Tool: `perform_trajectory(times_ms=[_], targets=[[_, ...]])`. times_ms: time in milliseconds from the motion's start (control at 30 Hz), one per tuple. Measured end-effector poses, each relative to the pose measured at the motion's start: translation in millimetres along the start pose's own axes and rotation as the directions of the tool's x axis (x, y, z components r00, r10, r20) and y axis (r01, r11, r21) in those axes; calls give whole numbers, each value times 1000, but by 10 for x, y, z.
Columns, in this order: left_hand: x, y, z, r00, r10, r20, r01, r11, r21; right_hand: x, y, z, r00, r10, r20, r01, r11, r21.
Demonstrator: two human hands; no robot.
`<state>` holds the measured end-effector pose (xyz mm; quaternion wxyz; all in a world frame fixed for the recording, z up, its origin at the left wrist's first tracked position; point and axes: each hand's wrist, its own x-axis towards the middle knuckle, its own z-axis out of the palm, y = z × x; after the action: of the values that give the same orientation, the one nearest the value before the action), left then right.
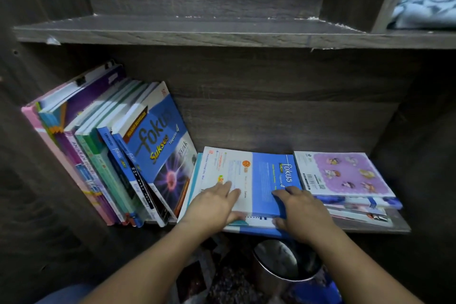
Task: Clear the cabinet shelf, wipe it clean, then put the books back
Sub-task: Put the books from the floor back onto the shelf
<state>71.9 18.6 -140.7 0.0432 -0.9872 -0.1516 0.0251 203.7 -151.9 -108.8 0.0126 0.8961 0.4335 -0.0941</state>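
Three groups of books [118, 155] crowd the lower shelf [401, 226] | my left grip [212, 205] and right grip [303, 212] each pinch the front edge of the flat blue book [266, 175] mid-shelf | cloth [424, 11] idle upper right | clearing-out or restocking, I cannot tell.

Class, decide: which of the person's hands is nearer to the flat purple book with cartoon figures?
Right. The right hand grips the blue-and-white book just left of the purple cartoon-figure book; the left hand holds that same book farther left.
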Motion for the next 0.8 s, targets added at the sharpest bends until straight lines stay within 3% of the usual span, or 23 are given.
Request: perform_trajectory(times_ms=[67, 167, 233, 300, 367, 467, 600, 733, 800], targets=[[12, 16, 2, 1000, 0, -18, 0, 1000, -2, 1, -12, -11, 999, 22, -30, -23, 1000, -19], [2, -20, 91, 986, 57, -159, -50, 998, 47, 25, 16, -21, 991, 115, -73, -119, 992, -48], [-7, -25, 131, 973, 67, -223, -55, 997, 57, 40, 39, -2, 985, 170, -38, -169, 985, 28], [-22, -9, 85, 981, 40, -190, -40, 999, 6, 34, 36, 23, 985, 171, -19, -168, 979, 115], [-47, 34, -3, 988, 11, -157, -25, 996, -86, 33, 33, 24, 981, 165, -101, -145, 973, 178], [-50, 41, -69, 983, -24, -181, 0, 991, -134, 25, 44, -57, 915, 136, -380, -5, 945, 326], [-14, 60, -193, 935, -73, -347, -8, 974, -227, 13, -22, -124, 725, -33, -688, 324, 898, 299], [-22, 102, -431, 887, -166, -432, 57, 965, -256, -17, -237, -196, 529, -169, -831, 537, 826, 174], [-18, 97, -514, 852, -239, -465, 112, 952, -284, -50, -352, -251, 534, -103, -839, 579, 768, 275]])
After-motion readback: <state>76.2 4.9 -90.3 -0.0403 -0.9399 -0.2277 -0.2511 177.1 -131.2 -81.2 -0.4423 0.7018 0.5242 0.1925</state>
